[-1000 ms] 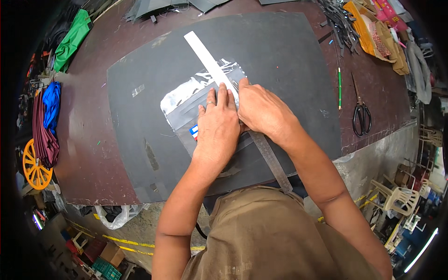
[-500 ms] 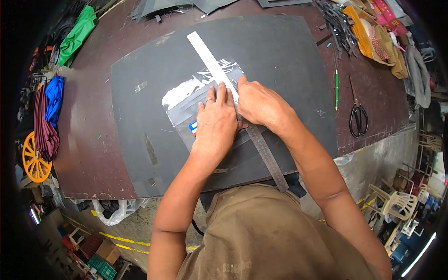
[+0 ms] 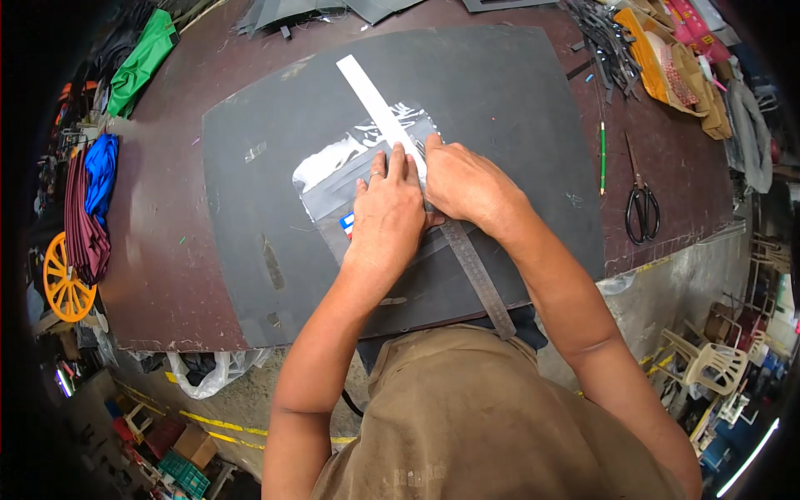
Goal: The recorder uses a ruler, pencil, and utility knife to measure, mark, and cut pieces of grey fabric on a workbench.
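Note:
A long metal ruler lies slantwise across a clear plastic and grey sheet piece, its far end white with glare and its near end by my waist. My left hand rests flat on the ruler and the piece, fingers stretched forward, a ring on one finger. Close against the ruler's right edge, my right hand is closed with its knuckles up. Whatever its fingers hold is hidden beneath them. A small blue, white and red patch shows beside my left wrist.
A dark cutting mat covers the middle of the brown table. To the right lie black-handled scissors and a green pencil. Black strips are heaped at the far right. Blue cloth and green cloth lie along the left.

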### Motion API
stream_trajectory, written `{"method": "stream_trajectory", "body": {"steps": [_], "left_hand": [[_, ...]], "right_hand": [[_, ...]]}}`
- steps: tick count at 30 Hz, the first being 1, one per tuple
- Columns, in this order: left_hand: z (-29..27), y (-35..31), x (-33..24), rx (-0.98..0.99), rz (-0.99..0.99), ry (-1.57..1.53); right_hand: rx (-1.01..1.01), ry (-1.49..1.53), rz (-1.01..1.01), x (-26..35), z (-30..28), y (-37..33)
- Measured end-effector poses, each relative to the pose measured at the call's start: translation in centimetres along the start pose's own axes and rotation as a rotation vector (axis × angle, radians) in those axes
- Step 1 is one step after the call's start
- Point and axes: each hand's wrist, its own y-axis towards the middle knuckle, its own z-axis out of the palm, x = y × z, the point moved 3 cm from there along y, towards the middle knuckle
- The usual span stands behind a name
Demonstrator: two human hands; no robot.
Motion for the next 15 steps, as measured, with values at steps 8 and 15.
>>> {"method": "stream_trajectory", "body": {"steps": [8, 15], "left_hand": [[-0.49, -0.18, -0.09, -0.017, -0.001, 0.020], [-0.60, -0.42, 0.00, -0.012, 0.008, 0.046]], "right_hand": [[0.005, -0.005, 0.006, 0.39, -0.32, -0.40], [0.018, -0.015, 0.023, 0.45, -0.22, -0.54]]}}
